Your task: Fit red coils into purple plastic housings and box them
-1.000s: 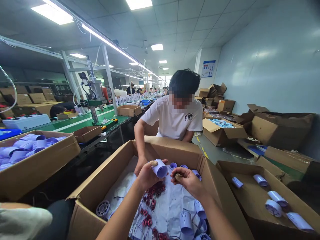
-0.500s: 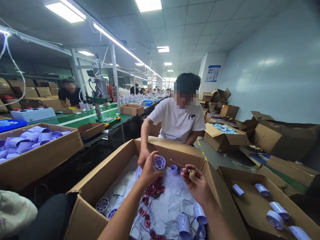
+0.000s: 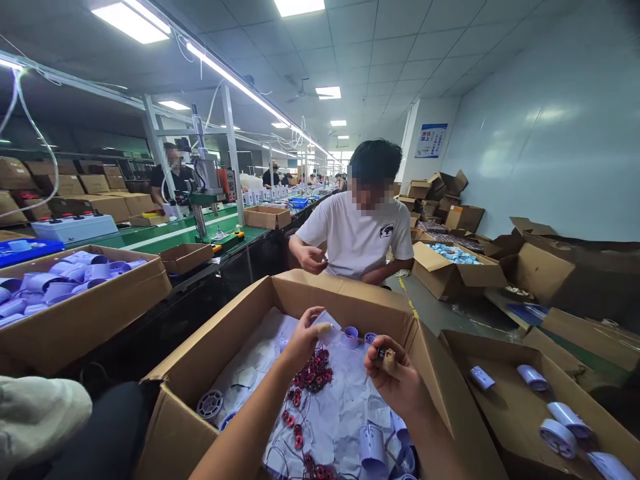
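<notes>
Over a large cardboard box lined with white paper, my left hand grips a purple cylindrical housing, now tilted side-on. Across from it, my right hand pinches a small dark motor-like part with a thin wire that stretches toward the housing. Below my hands lies a pile of red and black coil-like parts with dark wires. Purple cups stand at the box's lower right, and a spoked purple piece rests at its left side.
Opposite me sits a person in a white shirt, hands beyond the box's far wall. At left is a carton of purple housings; at right, an open carton holds several cylinders. A green conveyor line runs along the left.
The housing in my left hand has turned from showing its spoked end to its side. The other person's hand has withdrawn from the box toward their chest.
</notes>
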`<state>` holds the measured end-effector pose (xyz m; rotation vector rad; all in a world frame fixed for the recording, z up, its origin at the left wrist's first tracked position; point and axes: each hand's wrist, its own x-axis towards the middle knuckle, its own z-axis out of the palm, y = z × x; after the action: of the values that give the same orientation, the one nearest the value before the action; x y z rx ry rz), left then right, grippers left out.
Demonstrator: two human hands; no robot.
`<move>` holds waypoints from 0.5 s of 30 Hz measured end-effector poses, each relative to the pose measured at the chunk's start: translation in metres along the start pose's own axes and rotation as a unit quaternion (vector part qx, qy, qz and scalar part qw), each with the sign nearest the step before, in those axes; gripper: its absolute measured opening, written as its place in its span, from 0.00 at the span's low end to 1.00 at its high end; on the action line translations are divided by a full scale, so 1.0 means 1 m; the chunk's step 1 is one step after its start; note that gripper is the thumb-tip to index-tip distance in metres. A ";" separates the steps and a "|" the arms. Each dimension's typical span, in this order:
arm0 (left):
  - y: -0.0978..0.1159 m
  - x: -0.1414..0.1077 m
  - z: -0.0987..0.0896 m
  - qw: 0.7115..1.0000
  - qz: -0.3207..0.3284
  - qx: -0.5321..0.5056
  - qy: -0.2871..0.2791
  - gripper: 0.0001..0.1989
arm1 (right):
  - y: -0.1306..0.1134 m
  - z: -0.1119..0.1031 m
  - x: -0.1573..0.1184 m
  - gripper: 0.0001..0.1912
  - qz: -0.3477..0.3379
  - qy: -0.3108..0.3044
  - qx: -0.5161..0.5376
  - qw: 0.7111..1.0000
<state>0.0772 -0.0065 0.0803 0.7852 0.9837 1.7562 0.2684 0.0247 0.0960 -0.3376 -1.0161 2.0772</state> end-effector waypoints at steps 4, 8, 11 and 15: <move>0.007 0.003 -0.002 0.980 -0.127 -0.149 0.031 0.12 | 0.002 0.003 0.000 0.16 0.010 -0.074 0.004 0.997; 0.016 0.001 0.001 0.965 -0.165 -0.194 0.055 0.08 | 0.006 0.006 0.002 0.14 0.015 -0.125 0.009 0.992; 0.020 0.001 0.000 0.955 -0.190 -0.223 0.045 0.07 | 0.006 0.005 0.003 0.13 0.012 -0.126 0.016 0.992; 0.018 0.001 -0.003 0.960 -0.190 -0.204 -0.002 0.10 | 0.004 0.002 0.003 0.13 -0.006 -0.118 0.027 0.993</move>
<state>0.0664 -0.0106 0.0948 0.3107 0.6778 1.5430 0.2638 0.0244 0.0944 -0.0586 -1.0931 2.1646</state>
